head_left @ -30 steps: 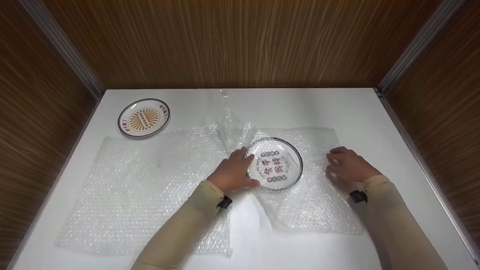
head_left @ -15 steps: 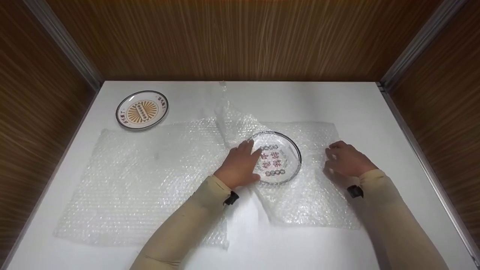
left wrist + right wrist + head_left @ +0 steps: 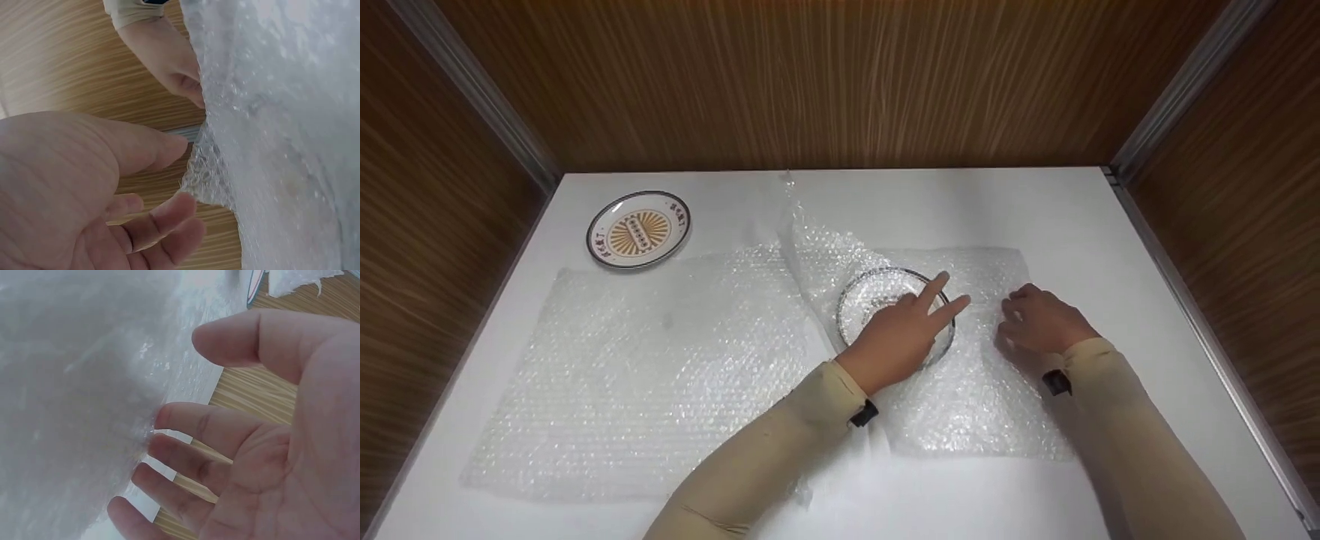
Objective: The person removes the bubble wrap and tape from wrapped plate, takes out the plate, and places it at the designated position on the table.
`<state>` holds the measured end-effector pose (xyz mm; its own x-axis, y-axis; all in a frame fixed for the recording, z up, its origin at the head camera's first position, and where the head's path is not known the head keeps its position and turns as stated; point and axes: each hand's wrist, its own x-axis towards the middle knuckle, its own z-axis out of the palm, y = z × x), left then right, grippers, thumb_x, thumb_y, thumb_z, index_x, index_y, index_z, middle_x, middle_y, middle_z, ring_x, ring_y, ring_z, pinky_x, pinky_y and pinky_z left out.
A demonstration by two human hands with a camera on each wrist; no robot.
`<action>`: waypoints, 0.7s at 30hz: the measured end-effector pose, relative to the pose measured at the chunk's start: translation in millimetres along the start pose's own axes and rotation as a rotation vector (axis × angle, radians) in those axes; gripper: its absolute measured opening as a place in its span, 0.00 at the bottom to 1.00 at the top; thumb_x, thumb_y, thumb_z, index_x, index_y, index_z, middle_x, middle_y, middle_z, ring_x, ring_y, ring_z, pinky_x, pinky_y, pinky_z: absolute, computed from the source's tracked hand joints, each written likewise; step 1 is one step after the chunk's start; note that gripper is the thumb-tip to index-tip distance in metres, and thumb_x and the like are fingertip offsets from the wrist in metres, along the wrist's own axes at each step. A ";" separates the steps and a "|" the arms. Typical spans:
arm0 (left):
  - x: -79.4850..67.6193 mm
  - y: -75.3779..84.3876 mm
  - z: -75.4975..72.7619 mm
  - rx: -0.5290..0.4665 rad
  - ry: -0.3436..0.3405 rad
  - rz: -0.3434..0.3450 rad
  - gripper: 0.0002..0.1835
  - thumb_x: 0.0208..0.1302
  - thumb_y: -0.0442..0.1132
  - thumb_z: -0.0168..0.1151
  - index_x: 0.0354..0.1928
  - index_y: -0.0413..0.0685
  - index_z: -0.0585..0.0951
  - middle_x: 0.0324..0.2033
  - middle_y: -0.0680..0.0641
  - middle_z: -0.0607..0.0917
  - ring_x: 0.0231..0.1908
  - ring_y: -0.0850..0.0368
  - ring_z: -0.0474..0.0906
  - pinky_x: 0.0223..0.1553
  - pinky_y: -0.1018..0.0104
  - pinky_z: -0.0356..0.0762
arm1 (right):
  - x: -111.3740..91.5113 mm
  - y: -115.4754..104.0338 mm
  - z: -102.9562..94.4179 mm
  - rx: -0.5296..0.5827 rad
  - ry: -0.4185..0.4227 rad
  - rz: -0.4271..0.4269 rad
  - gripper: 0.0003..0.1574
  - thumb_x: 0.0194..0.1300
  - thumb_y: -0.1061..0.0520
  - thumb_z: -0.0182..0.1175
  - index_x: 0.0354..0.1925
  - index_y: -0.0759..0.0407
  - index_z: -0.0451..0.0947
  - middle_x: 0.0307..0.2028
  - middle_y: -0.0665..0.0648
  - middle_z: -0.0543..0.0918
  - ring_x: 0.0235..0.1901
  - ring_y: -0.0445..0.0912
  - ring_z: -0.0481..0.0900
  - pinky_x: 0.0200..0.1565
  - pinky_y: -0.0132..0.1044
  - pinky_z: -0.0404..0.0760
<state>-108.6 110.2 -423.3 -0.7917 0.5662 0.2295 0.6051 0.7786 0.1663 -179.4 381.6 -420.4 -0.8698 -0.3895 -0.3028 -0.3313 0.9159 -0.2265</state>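
A round plate with a dark rim (image 3: 851, 296) lies on a sheet of bubble wrap (image 3: 645, 375), right of the middle in the head view. A folded part of the wrap covers the plate, at least on its left. My left hand (image 3: 896, 334) rests over the plate with fingers spread, hiding most of its print. In the left wrist view, the left thumb and fingers stand apart beside the wrap. My right hand (image 3: 1044, 319) is at the sheet's right edge. The right wrist view shows its fingers (image 3: 191, 430) extended against the wrap, the thumb apart.
A second plate (image 3: 607, 255) with an orange sunburst print lies at the back left of the white table (image 3: 975, 202). Wood-grain panels (image 3: 840, 82) enclose the table at the back and both sides.
My left hand has moved right, from the plate's left edge to over its middle. The wrap's fold has spread further across the plate. My right hand has hardly moved.
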 end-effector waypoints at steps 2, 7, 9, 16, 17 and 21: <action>1.5 2.1 2.1 0.021 -0.011 0.014 0.39 0.69 0.33 0.63 0.79 0.61 0.64 0.81 0.44 0.55 0.47 0.51 0.83 0.28 0.66 0.80 | 0.6 -0.7 -0.2 0.009 -0.013 0.015 0.34 0.72 0.50 0.53 0.66 0.71 0.74 0.68 0.78 0.68 0.66 0.75 0.67 0.60 0.72 0.71; 5.3 6.3 6.5 0.024 -0.048 0.030 0.28 0.76 0.37 0.57 0.75 0.58 0.70 0.79 0.47 0.61 0.51 0.52 0.84 0.31 0.65 0.83 | 2.2 -1.3 2.9 0.000 0.003 0.020 0.34 0.71 0.52 0.51 0.66 0.73 0.74 0.67 0.78 0.69 0.66 0.75 0.67 0.62 0.70 0.71; 7.0 8.1 8.5 0.002 -0.059 0.033 0.24 0.79 0.39 0.53 0.74 0.56 0.72 0.76 0.46 0.67 0.59 0.51 0.81 0.40 0.62 0.86 | 2.3 -0.1 5.3 -0.014 0.025 0.011 0.32 0.71 0.52 0.52 0.63 0.73 0.76 0.66 0.78 0.70 0.65 0.75 0.69 0.62 0.69 0.72; 5.8 5.9 8.9 -0.066 -0.059 0.049 0.21 0.80 0.38 0.52 0.71 0.51 0.74 0.67 0.45 0.79 0.63 0.52 0.79 0.57 0.61 0.82 | -2.0 6.6 16.5 0.022 0.083 -0.044 0.31 0.75 0.54 0.51 0.67 0.73 0.73 0.68 0.78 0.70 0.68 0.74 0.66 0.68 0.66 0.67; 5.1 5.8 8.4 -0.073 -0.051 0.047 0.21 0.79 0.37 0.53 0.70 0.51 0.75 0.67 0.46 0.79 0.63 0.52 0.79 0.57 0.62 0.82 | -3.3 9.2 18.7 0.046 0.092 -0.050 0.31 0.75 0.55 0.51 0.68 0.73 0.72 0.69 0.78 0.69 0.69 0.74 0.66 0.69 0.66 0.66; 2.3 5.8 5.4 -0.097 -0.018 0.060 0.20 0.77 0.37 0.55 0.67 0.51 0.77 0.65 0.47 0.81 0.62 0.53 0.80 0.57 0.63 0.82 | -8.5 19.3 27.6 0.128 0.139 -0.058 0.31 0.75 0.57 0.53 0.70 0.71 0.70 0.71 0.77 0.66 0.69 0.74 0.65 0.69 0.66 0.65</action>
<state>-107.3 117.5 -426.9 -0.7548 0.6165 0.2242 0.6559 0.7138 0.2454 -168.3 399.9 -447.8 -0.8957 -0.4161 -0.1567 -0.3411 0.8692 -0.3581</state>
